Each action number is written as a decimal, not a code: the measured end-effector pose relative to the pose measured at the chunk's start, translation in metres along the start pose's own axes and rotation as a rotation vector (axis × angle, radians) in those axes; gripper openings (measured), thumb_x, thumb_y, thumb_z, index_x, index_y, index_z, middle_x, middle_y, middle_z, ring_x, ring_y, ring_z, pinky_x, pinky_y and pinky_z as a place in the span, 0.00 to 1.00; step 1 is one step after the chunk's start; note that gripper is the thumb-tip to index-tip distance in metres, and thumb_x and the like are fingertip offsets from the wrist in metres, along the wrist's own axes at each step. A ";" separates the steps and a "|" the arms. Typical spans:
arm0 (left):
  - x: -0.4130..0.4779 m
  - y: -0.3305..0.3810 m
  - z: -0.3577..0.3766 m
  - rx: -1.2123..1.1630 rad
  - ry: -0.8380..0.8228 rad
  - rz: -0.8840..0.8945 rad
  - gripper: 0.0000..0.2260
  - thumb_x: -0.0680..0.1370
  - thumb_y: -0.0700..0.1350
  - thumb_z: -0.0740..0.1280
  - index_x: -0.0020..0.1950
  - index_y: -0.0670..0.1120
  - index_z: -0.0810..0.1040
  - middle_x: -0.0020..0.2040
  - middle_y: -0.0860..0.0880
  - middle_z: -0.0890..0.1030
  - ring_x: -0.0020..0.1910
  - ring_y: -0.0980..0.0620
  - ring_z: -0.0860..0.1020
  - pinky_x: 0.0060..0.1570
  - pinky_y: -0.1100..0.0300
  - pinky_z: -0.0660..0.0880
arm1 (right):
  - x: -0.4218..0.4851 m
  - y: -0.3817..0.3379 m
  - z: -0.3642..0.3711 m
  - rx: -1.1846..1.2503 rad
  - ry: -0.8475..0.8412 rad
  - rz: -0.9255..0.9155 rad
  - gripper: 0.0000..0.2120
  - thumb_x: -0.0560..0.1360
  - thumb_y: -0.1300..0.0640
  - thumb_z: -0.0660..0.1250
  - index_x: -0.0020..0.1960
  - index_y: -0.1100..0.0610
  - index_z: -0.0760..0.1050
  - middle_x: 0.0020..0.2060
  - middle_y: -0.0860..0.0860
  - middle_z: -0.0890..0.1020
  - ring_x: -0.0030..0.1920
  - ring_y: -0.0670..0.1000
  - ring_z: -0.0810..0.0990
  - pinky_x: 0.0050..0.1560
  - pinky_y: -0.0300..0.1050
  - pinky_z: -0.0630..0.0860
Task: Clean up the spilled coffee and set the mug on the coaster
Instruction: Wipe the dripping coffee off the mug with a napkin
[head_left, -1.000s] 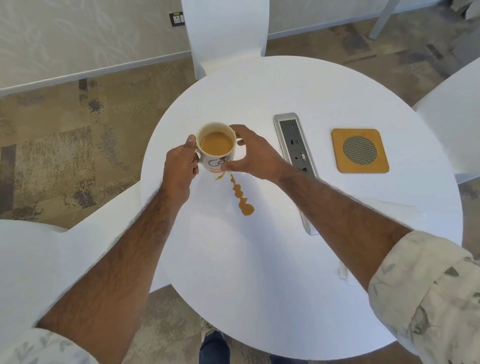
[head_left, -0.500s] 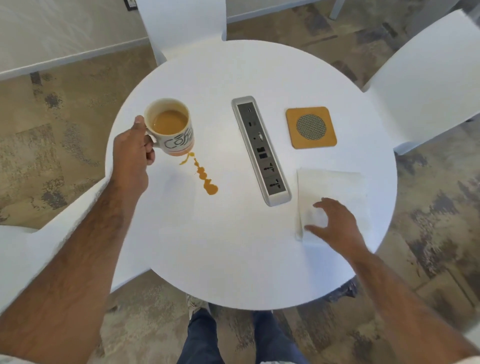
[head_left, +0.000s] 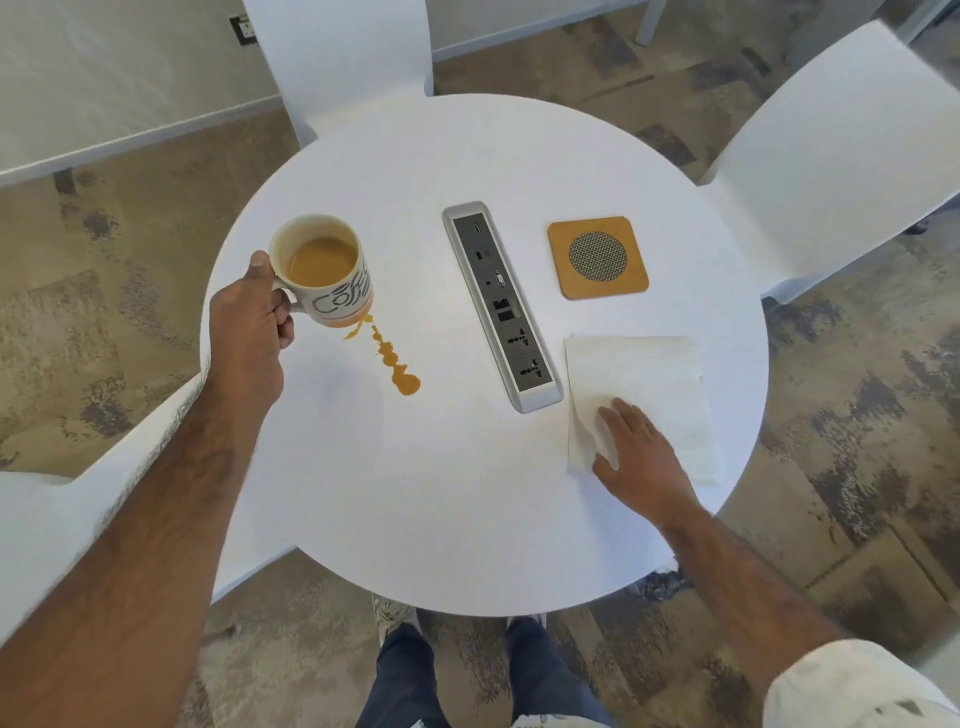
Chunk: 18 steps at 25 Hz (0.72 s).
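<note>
My left hand (head_left: 248, 332) grips the handle of a white mug (head_left: 326, 270) with dark lettering, full of light brown coffee, held at the table's left side. A trail of spilled coffee (head_left: 390, 361) runs from under the mug toward the table's middle. My right hand (head_left: 636, 449) lies flat on a white paper napkin (head_left: 649, 384) at the table's right front, fingers pressing its lower left part, where the napkin's left edge is folded up a little. An orange square coaster (head_left: 597, 257) with a round mesh centre lies behind the napkin.
A grey power and socket strip (head_left: 501, 306) runs across the middle of the round white table (head_left: 467, 493), between spill and napkin. White chairs stand at the back (head_left: 337, 57), right (head_left: 841, 145) and left (head_left: 62, 519). My legs show below the table's near edge.
My right hand left the mug, crossed to the napkin and now presses on it. My left hand keeps the mug by its handle.
</note>
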<state>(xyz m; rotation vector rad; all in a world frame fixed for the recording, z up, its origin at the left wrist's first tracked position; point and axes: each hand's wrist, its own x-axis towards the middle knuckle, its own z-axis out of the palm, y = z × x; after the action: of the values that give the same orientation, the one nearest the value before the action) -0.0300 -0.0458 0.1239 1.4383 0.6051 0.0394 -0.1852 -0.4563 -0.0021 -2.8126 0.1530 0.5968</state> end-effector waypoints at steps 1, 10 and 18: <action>-0.002 0.001 0.001 -0.005 0.000 -0.003 0.14 0.82 0.56 0.63 0.38 0.52 0.72 0.30 0.53 0.62 0.29 0.56 0.61 0.32 0.61 0.58 | -0.001 0.001 -0.003 0.028 0.005 0.016 0.30 0.78 0.53 0.68 0.77 0.56 0.64 0.81 0.54 0.60 0.80 0.58 0.61 0.74 0.59 0.68; -0.026 0.017 0.002 0.030 -0.049 -0.015 0.17 0.84 0.57 0.59 0.37 0.52 0.67 0.26 0.56 0.61 0.25 0.56 0.60 0.29 0.63 0.58 | -0.022 -0.011 -0.124 0.364 0.454 0.263 0.14 0.79 0.54 0.67 0.59 0.62 0.78 0.52 0.58 0.84 0.48 0.60 0.83 0.50 0.53 0.81; -0.070 0.044 0.011 0.043 -0.080 0.001 0.18 0.85 0.55 0.60 0.37 0.50 0.68 0.22 0.57 0.62 0.22 0.58 0.59 0.28 0.62 0.58 | -0.052 -0.094 -0.218 1.007 0.551 0.082 0.05 0.79 0.59 0.69 0.46 0.51 0.82 0.38 0.46 0.87 0.43 0.54 0.86 0.46 0.54 0.82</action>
<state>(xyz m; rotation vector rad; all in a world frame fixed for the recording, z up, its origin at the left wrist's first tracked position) -0.0706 -0.0749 0.1902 1.4750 0.5418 -0.0306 -0.1338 -0.4234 0.2336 -1.8986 0.5061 -0.2365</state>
